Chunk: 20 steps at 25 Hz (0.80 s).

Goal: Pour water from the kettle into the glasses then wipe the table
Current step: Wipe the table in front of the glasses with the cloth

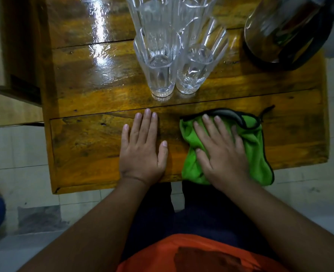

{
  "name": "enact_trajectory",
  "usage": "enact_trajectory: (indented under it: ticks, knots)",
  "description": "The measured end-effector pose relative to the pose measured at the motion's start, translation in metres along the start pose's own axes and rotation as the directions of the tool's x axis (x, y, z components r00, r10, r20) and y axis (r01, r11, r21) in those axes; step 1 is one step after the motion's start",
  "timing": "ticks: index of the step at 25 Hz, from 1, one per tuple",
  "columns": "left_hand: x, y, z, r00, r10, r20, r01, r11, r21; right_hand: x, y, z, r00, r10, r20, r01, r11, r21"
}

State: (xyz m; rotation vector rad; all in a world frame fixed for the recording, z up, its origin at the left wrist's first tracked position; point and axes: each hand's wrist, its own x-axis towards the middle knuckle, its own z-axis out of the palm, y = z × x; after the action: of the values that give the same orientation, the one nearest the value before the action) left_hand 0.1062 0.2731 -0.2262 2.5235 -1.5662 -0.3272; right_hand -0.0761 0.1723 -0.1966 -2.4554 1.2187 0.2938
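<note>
The right grip (220, 150) presses flat, fingers straight, on one green cloth (254, 146) at the near edge of the counter (87, 134); the left grip (142, 148) lies flat and wide on bare wood. Beyond them stand four glasses (160, 61) together, and one kettle (284, 30) at far right.

Green cloth (254, 146) edged in black — amber-brown table (95, 150), clear glasses (160, 61), orange shirt (201, 254)

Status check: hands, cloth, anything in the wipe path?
Left hand flat on the table, empty. Right hand pressing the green cloth at the near edge. Glasses and kettle stand beyond.
</note>
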Motion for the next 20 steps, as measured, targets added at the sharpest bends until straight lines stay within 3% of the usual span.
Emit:
enact_trajectory:
  ticks: [4, 8, 10, 14, 20]
  knots:
    - [0.001, 0.003, -0.003, 0.999, -0.029, -0.040, 0.028, 1.000, -0.014, 0.034, 0.001, -0.013, 0.997, 0.019, -0.076, -0.016, 0.999, 0.030]
    - [0.014, 0.039, -0.001, 0.997, -0.056, -0.044, 0.049, 0.988, -0.149, -0.019, 0.016, 0.002, 0.999, -0.002, -0.032, 0.001, 0.999, -0.034]
    - [0.013, 0.050, 0.005, 1.000, -0.011, -0.024, 0.009, 0.996, -0.088, -0.016, 0.026, -0.001, 1.000, -0.026, -0.001, 0.025, 0.998, -0.049]
    - [0.012, 0.048, 0.008, 1.000, -0.023, 0.010, 0.024, 0.999, -0.024, 0.035, 0.027, -0.018, 0.995, 0.021, -0.094, -0.020, 1.000, 0.007]
    - [0.013, 0.050, 0.010, 0.999, -0.035, -0.005, 0.034, 0.999, -0.015, -0.023, 0.037, 0.001, 0.999, -0.025, -0.039, 0.023, 0.999, -0.040]
